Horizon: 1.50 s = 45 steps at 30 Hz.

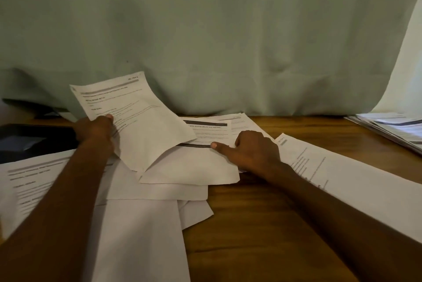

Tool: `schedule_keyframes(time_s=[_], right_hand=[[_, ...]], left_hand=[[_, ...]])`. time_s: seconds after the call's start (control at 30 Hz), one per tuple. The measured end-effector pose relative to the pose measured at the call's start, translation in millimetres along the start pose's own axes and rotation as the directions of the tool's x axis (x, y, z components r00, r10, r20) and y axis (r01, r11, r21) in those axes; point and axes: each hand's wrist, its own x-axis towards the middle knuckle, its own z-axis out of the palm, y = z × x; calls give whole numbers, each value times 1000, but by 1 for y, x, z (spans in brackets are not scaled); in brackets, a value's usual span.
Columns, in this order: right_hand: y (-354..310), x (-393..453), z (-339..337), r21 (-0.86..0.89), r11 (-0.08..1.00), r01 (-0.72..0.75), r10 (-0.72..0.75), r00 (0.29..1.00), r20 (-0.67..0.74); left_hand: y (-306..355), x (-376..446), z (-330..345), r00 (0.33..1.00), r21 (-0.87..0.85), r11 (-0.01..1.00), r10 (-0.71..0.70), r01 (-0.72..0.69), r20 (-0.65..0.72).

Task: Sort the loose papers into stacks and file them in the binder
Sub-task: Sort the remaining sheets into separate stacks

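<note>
Left hand: my left hand (96,131) grips one printed sheet (134,119) by its near-left edge, thumb on top, and lifts it tilted off the pile.
Right hand: my right hand (253,151) rests on the papers, index finger straight and pressing a sheet with a dark bar (205,138); the other fingers are curled but I see nothing held in them.
Between the hands: the lifted sheet's far corner overlaps the barred sheet just beside my right forefinger.
Under and below the hands: a loose pile (159,190) lies crooked and overlapping, some sheets blank side up, toward my body.
Right of right hand: one long sheet (342,179) lies alone under my forearm; further out, a squared stack (392,128) sits at the table's far edge.
Left of left hand: a dark flat thing (34,140), perhaps the binder; I cannot tell.
Table: wood (251,224) shows near the pile.
Progress: I judge sorting is early, with one stack begun, most sheets unsorted and nothing filed yet.
</note>
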Motion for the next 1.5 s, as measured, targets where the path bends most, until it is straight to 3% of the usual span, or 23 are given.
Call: schedule_keyframes(time_s=[0.17, 0.33, 0.47, 0.6, 0.73, 0.83, 0.93, 1.0, 1.17, 1.5], right_hand=[[4, 1, -2, 18, 1000, 25, -26, 999, 39], [16, 6, -3, 298, 955, 8, -5, 1000, -11], [33, 15, -5, 595, 803, -43, 145, 981, -126], [49, 22, -20, 757, 652, 38, 258, 928, -269], [57, 29, -37, 919, 386, 79, 360, 904, -229], [64, 33, -43, 951, 294, 95, 395, 894, -212], [68, 34, -46, 959, 259, 111, 412, 886, -214], [70, 35, -47, 969, 210, 129, 405, 891, -206], [68, 32, -47, 985, 121, 120, 328, 932, -153], [51, 14, -47, 989, 130, 64, 27, 997, -68]], left_hand=[[-5, 1, 2, 999, 65, 997, -46, 44, 25], [-11, 7, 7, 986, 47, 999, -30, 23, 161], [-12, -1, 9, 966, 21, 1000, -8, 3, 259], [-11, -8, 14, 951, -32, 999, -15, 26, 308], [-16, -7, 14, 924, -33, 998, -42, 59, 379], [-3, -17, 14, 869, -74, 992, -55, 105, 491], [15, -28, 11, 776, -68, 998, 32, 15, 630], [25, -33, 10, 718, -114, 993, 73, 9, 693], [31, -58, 28, 688, -151, 988, 122, -17, 715], [-5, -77, 51, 788, -107, 994, 45, 26, 614]])
